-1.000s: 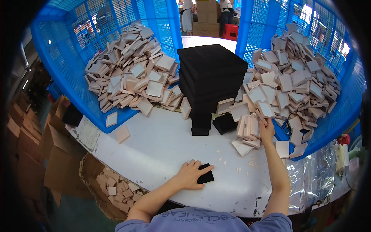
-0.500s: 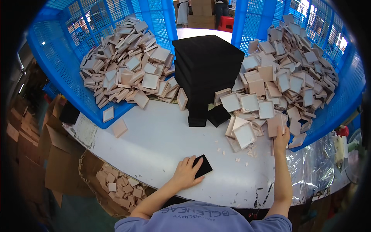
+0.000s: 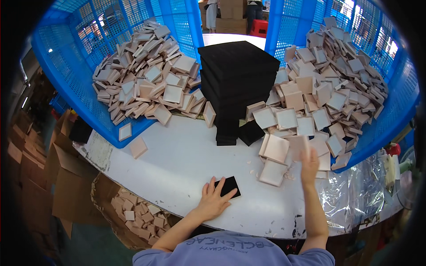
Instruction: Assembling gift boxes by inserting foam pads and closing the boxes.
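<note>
My left hand lies near the front of the table, its spread fingers gripping a black square pad with a pale edge beneath. To the right, my right hand is smeared by motion and holds a pale pink square tray at the near side of the heap. Beside that tray, shallow square trays lie loose on the table. Behind them rises a tall stack of black sheets, and a small black square piece leans at its foot.
Two blue plastic baskets tip toward the white table, spilling heaps of square trays. A cardboard box of similar pieces stands below the left edge. Clear plastic film covers the right edge. A red stool stands far back.
My right hand has moved left and nearer with a tray, and trays at the near edge of the right heap have shifted. My left hand and the pad have slid slightly left.
</note>
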The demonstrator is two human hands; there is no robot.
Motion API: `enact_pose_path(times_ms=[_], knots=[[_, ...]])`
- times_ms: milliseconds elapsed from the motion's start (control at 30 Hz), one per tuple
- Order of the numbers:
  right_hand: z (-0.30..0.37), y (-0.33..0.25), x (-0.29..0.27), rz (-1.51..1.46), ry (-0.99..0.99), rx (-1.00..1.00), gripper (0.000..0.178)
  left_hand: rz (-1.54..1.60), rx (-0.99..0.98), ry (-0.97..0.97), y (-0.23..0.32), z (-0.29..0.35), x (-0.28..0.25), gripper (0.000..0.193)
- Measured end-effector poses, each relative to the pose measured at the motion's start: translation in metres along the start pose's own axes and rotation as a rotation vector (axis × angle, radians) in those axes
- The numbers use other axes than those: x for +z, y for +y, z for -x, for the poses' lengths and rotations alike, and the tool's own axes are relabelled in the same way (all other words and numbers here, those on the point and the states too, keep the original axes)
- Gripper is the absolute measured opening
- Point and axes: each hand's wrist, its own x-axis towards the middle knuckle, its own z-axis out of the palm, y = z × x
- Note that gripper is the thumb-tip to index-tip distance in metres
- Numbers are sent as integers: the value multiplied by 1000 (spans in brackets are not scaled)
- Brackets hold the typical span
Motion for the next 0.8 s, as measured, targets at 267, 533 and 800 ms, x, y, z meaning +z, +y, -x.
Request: enact_pose_path(times_ms=[267,533,800], knots=[[73,19,70,-25,-692,170,28,202,-78,247,-42,25,-4,59],[45,-28,62,670,-753,-592,61,47,-233,297,-54,53,-10,57],[23,-29,97,755,-1262,-687,72,121,-167,319,-46,39,-4,56]])
